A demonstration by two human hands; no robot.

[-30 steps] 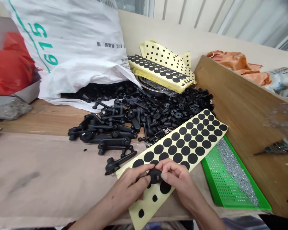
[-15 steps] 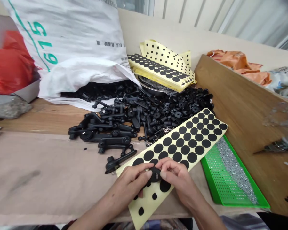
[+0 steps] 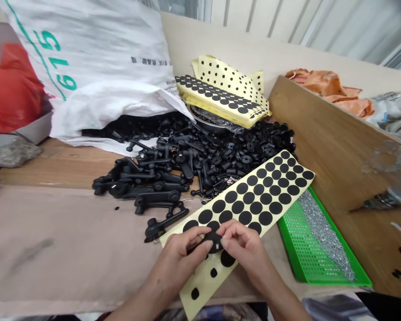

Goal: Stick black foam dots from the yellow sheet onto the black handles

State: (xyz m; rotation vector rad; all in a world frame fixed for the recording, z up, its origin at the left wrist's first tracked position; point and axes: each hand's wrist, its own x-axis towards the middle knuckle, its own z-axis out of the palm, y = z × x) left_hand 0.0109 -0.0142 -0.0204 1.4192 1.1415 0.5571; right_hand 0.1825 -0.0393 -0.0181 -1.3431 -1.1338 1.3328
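A round black part [image 3: 212,243] with a small light mark is held over the sticker sheet. My left hand [image 3: 183,254] pinches its left side, thumb on top. On its right edge are the closed thumb and fingers of my right hand [image 3: 241,244]. Under both hands lies a pale yellow sheet [image 3: 198,307] with rows of black round stickers, slanting up to the right. Left of the sheet sits a black crank-shaped part [image 3: 165,224], with more black arms [image 3: 160,197] behind it.
Behind are a heap of black parts [image 3: 250,149], a white sack [image 3: 100,53] and stacked sticker sheets [image 3: 220,96]. At the right stand a green basket [image 3: 299,267] of small metal pieces and a wooden board [image 3: 327,138] with a tool [image 3: 381,201] beyond its lower edge.
The view has shifted slightly, so most things appear a little further left. Both hands still hold the round part, which looks slightly turned, with my left fingers more bent.
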